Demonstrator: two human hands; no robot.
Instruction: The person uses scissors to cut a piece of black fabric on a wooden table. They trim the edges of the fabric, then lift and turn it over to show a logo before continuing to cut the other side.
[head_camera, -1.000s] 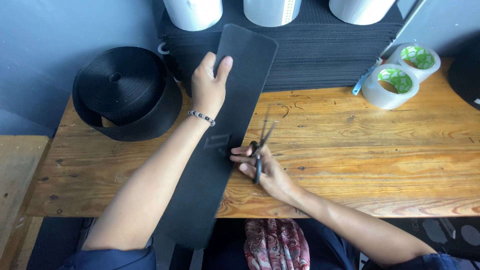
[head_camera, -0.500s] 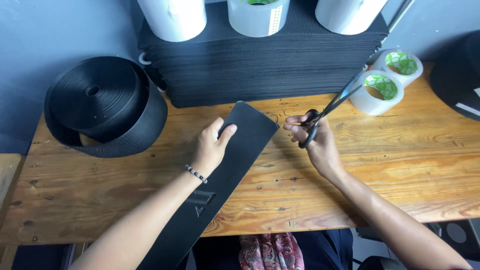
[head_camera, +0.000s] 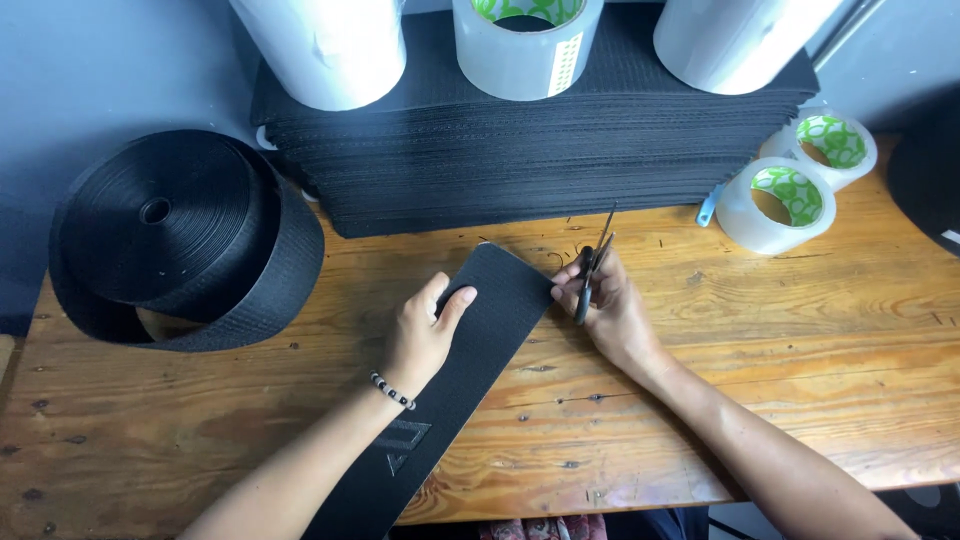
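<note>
A long black strip with a rounded end (head_camera: 488, 330) lies slantwise on the wooden table (head_camera: 760, 350). Its lower part runs off the near edge. My left hand (head_camera: 425, 335) rests flat on the strip near its rounded end, a bead bracelet on the wrist. Just to the right of that end, my right hand (head_camera: 610, 310) grips dark scissors (head_camera: 594, 265). The blades point up and away and look nearly closed.
A tall stack of black sheets (head_camera: 520, 150) fills the back of the table, with white rolls and a clear tape roll (head_camera: 525, 40) on top. A big coil of black webbing (head_camera: 180, 235) sits at left. Two tape rolls (head_camera: 785, 200) stand at right.
The strip has been pulled toward me, so its rounded end now lies at mid-table. My right hand with the scissors has come down close to that end.
</note>
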